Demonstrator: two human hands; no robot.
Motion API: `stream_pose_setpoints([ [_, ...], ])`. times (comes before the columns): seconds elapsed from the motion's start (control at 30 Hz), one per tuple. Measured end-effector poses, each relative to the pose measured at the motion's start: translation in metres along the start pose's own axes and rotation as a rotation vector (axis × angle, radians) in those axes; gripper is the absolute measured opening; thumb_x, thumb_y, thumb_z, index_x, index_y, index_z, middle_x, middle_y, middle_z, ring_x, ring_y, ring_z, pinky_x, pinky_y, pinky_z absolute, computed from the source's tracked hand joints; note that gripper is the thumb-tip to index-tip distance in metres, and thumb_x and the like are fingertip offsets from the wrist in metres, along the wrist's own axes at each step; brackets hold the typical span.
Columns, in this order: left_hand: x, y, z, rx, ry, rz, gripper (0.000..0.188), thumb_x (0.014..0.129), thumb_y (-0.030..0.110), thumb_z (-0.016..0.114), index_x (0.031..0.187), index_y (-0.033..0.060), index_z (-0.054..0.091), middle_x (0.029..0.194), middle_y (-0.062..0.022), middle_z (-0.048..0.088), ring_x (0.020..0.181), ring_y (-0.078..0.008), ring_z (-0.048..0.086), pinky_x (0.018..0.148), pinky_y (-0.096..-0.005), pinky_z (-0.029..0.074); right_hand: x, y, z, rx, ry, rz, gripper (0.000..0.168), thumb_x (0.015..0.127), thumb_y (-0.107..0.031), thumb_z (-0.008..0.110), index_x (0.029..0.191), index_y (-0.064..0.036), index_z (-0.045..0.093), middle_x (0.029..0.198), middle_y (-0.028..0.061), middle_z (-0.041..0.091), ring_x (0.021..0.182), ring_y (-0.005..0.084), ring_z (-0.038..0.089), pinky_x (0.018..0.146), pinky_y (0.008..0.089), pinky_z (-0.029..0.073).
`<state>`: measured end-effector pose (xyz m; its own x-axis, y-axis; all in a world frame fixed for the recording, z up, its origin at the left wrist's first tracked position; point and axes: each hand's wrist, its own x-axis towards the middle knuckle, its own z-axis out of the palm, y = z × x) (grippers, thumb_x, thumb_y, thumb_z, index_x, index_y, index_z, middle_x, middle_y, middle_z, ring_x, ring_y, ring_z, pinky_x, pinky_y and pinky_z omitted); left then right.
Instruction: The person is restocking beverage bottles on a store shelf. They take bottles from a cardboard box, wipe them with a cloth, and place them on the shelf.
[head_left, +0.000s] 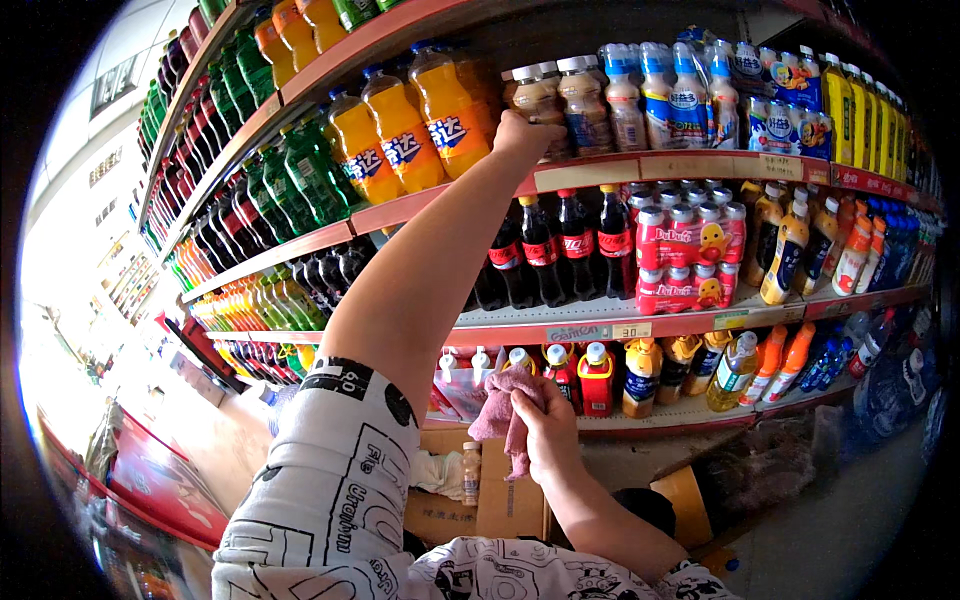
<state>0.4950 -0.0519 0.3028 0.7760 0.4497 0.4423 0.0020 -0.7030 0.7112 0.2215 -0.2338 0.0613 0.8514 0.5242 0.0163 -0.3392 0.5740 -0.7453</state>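
Note:
My left hand (521, 136) reaches up to a shelf and is closed around the lower part of a plastic bottle of light brown drink (536, 94) with a white cap. Its far fingers are hidden by the bottle and the hand. Another such bottle (581, 105) stands just to the right. Large bottles of orange soda (450, 112) are on the left of that hand. Lower down, in front of my body, my right hand (551, 427) grips a crumpled pink cloth (499, 405), part of which hangs below the fingers.
Cola bottles (538, 251) and shrink-wrapped pink drink packs (691, 247) fill the shelf below. Red-edged shelf fronts (675, 166) curve across the view. On the floor, an open cardboard box (514, 487) holds another brown-drink bottle (471, 472). Wrapped large bottles (889, 390) are at right.

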Motion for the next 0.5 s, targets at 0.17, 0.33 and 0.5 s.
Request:
stream_pose_setpoints([
  [0.17, 0.014, -0.013, 0.011, -0.041, -0.029, 0.061, 0.083, 0.061, 0.037, 0.091, 0.122, -0.0045, 0.052, 0.115, -0.0182, 0.067, 0.107, -0.0285, 0.067, 0.092, -0.0371, 0.054, 0.001, -0.004, -0.004, -0.02, 0.008, 0.045, 0.019, 0.094, -0.012, 0.066, 0.11, -0.004, 0.061, 0.093, -0.0013, 0.061, 0.083, 0.0063, 0.053, 0.076, 0.0234, 0.044],
  [0.33, 0.002, -0.006, 0.002, 0.114, 0.102, 0.125, 0.081, 0.061, 0.041, 0.089, 0.121, -0.0004, 0.055, 0.114, -0.0173, 0.068, 0.106, -0.0279, 0.067, 0.093, -0.0369, 0.053, 0.003, -0.002, -0.007, -0.022, -0.007, 0.013, 0.018, 0.094, -0.012, 0.066, 0.109, -0.004, 0.062, 0.092, -0.0017, 0.06, 0.082, 0.0063, 0.053, 0.075, 0.0237, 0.044],
  [0.5, -0.02, -0.008, -0.04, 0.012, 0.22, 0.188, 0.077, 0.064, 0.042, 0.086, 0.12, 0.0002, 0.055, 0.111, -0.0178, 0.069, 0.104, -0.0287, 0.068, 0.091, -0.038, 0.053, -0.003, -0.006, 0.0, -0.017, 0.009, -0.033, 0.018, 0.095, -0.012, 0.062, 0.111, -0.005, 0.062, 0.083, 0.0, 0.061, 0.067, 0.0075, 0.053, 0.061, 0.024, 0.041],
])
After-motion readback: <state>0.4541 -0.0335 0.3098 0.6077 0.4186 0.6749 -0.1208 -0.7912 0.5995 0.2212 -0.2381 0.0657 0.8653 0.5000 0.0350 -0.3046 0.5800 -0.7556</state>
